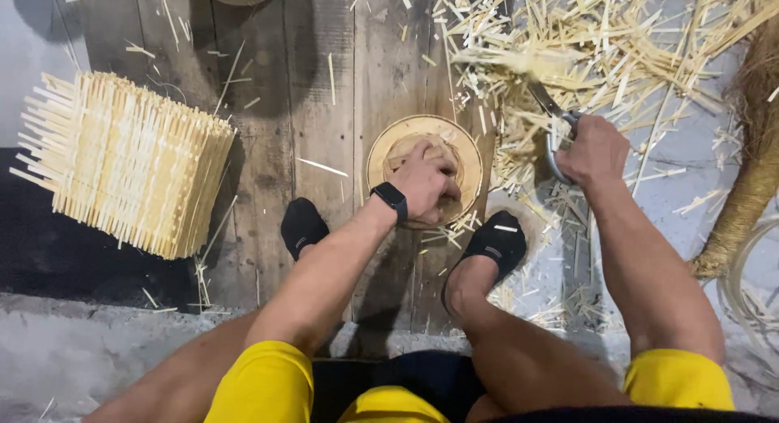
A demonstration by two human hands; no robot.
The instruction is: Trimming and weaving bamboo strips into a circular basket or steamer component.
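The left hand (426,184) presses curled fingers onto a round woven base (424,167) on the plank floor (316,107). The right hand (595,150) grips metal shears (552,123), fingers closed, over straw scraps (617,42).

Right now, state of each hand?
Left hand: closed, pressing on the round tan woven disc.
Right hand: closed on metal shears.

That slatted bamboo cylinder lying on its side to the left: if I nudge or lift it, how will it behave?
The slatted bamboo cylinder rests on its curved side on the wooden boards, so a nudge would probably roll it. It is thin strips with open gaps, so likely light for its bulk. Loose strip ends stick out at both rims; these could snag or snap if squeezed.
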